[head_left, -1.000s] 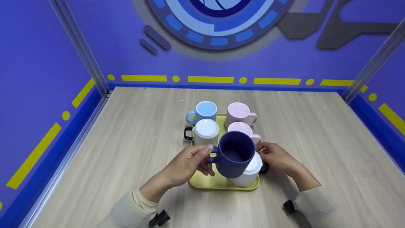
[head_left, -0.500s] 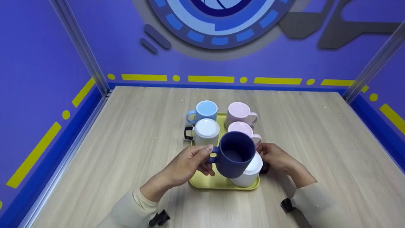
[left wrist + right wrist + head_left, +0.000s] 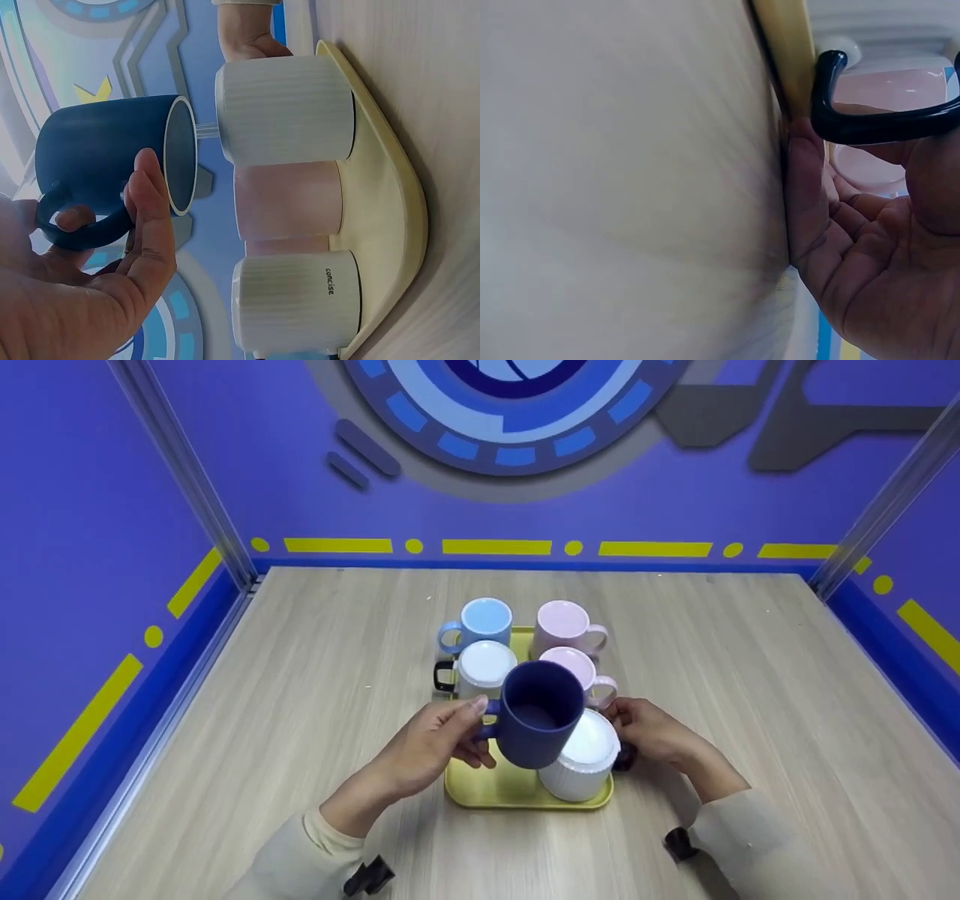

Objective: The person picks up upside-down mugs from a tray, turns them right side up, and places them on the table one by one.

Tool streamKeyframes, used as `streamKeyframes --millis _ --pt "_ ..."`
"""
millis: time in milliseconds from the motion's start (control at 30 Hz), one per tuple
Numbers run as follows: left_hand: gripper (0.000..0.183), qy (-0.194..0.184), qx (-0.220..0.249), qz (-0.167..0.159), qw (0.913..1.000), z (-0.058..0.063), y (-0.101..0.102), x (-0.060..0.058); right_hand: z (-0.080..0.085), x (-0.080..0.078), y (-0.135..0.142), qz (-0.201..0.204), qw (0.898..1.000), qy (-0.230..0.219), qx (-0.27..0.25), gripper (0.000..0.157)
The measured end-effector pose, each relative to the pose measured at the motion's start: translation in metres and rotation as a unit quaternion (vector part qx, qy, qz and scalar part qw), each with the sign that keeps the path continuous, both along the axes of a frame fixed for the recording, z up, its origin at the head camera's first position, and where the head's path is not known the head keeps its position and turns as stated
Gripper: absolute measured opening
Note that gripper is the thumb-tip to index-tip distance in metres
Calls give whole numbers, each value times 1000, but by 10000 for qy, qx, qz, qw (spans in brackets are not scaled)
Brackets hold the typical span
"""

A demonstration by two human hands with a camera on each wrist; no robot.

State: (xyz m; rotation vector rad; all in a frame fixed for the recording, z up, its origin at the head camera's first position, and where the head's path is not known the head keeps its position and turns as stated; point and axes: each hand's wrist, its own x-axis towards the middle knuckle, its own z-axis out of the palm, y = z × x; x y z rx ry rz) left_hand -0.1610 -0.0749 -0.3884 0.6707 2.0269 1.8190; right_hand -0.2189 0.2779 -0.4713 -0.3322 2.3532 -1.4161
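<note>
My left hand (image 3: 429, 742) holds a dark blue mug (image 3: 540, 727) by its handle above the yellow tray (image 3: 487, 791). In the left wrist view this mug (image 3: 105, 154) is apart from the mugs on the tray. My right hand (image 3: 660, 731) is at the tray's right side, fingers curled at the black handle (image 3: 885, 127) of the near white ribbed mug (image 3: 574, 776). In the right wrist view a finger shows behind that handle, and other fingertips touch the tray's edge. The white mug stands upright on the tray, partly behind the dark blue one.
A light blue mug (image 3: 486, 619) and a pink mug (image 3: 562, 622) stand at the tray's far end. Another white mug (image 3: 486, 667) and a second pink mug (image 3: 574, 664) are nearer. Blue-purple panels (image 3: 480, 517) border the wooden table (image 3: 315, 675).
My left hand has moved the dark blue mug slightly left and up in the head view, uncovering more of the near white mug. My right hand has barely moved.
</note>
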Motion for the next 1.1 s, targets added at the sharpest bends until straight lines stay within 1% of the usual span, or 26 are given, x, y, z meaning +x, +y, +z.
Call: streamKeyframes --millis 133,233,367,567,667,767,867,1100 --pt "50 23 53 91 9999 1 -5 -3 1 -1 0 49 10000 14 29 18" --pt "51 2 49 253 9997 2 -9 -8 1 0 0 49 10000 20 31 19" --pt "46 -64 62 610 9981 3 -16 -14 1 0 -1 60 10000 25 35 22" --pt "47 -31 186 1164 9930 3 -31 -27 0 1 -1 64 9999 44 99 23" --pt "47 5 252 1520 9881 3 -38 -35 1 0 -1 11 9999 26 146 21" --pt "47 16 288 1943 9805 1 -45 -43 1 0 -2 -16 9999 9 142 19" --pt "48 26 307 2294 9728 -2 -51 -51 1 0 -2 -11 10000 5 91 17" --pt "48 6 172 2878 9575 -9 -64 -69 1 0 -2 6 10000 -59 15 21"
